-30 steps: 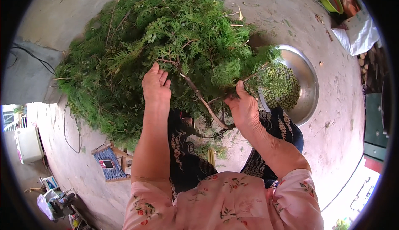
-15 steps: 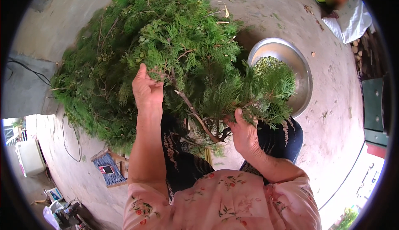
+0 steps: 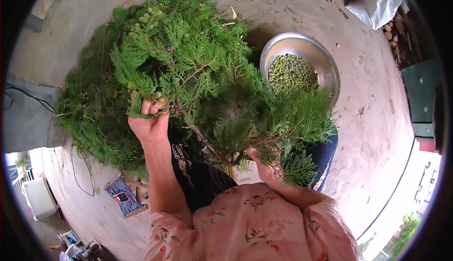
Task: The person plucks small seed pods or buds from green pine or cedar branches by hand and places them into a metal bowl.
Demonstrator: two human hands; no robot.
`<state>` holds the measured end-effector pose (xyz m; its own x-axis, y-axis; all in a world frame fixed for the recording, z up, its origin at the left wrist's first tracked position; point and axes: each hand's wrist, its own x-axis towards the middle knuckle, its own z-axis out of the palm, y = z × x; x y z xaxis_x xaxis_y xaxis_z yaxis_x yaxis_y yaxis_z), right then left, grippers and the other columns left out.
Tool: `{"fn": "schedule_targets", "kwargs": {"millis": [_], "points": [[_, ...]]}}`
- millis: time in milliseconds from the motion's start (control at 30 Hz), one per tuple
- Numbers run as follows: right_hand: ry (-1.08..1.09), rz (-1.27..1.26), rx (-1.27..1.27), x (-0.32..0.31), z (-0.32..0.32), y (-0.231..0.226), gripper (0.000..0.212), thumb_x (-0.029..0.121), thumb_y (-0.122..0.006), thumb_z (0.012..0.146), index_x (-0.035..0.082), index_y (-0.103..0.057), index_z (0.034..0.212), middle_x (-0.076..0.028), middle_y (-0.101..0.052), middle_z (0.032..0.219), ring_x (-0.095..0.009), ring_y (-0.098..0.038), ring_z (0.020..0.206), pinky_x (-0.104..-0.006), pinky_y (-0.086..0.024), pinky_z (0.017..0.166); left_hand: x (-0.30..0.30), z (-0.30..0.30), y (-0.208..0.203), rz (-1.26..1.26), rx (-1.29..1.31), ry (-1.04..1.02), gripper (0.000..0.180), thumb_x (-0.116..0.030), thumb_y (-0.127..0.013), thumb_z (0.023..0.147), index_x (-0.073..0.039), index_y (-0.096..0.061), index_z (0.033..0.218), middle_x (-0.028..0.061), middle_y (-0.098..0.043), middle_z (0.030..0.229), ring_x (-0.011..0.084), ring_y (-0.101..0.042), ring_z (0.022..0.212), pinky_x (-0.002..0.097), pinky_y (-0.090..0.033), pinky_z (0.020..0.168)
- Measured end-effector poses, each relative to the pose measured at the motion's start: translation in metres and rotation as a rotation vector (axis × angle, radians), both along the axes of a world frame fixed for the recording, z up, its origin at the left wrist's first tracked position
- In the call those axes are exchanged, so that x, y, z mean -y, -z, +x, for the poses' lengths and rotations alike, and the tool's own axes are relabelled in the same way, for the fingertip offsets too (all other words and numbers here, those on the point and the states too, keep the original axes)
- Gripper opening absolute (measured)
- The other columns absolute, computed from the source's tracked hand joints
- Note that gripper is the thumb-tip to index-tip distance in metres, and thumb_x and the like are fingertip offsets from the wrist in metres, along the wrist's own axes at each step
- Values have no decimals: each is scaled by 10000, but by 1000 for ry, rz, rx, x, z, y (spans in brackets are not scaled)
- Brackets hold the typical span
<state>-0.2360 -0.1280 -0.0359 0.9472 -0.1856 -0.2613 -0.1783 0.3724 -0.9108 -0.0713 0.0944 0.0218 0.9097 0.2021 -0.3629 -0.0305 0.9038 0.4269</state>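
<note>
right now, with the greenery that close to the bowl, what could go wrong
Leafy sprays overlap the metal bowl in this view, so a swing might knock it or drop bits onto the green pieces inside. The left grip is curled around thin foliage, which could tear. The bare stem near the right grip might scratch it.

bright daylight, white glare at lower right, deep shadows among conifer branches and beside steel basin, fisheye-bent edges, black vignette, blur top right
</note>
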Motion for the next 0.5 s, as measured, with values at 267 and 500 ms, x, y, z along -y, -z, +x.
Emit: {"fn": "schedule_targets", "kwargs": {"millis": [267, 500], "points": [[-81, -491, 66, 17, -24, -10, 200, 58, -554, 804, 47, -565, 1003, -86, -557, 978, -217, -515, 912, -312, -407, 806, 8, -33, -23, 70, 233, 54, 120, -215, -459, 823, -110, -487, 772, -17, -336, 477, 120, -321, 481, 266, -344, 619], [-71, -1044, 520, 34, -22, -28, 483, -161, -524, 662, 146, -587, 1030, -111, -573, 872, -320, -535, 820, -348, -432, 718, 37, -51, -85, 43, 248, -17, 117, -215, -464, 801, -103, -501, 798, -16, -340, 449, 112, -317, 457, 272, -336, 569]]}}
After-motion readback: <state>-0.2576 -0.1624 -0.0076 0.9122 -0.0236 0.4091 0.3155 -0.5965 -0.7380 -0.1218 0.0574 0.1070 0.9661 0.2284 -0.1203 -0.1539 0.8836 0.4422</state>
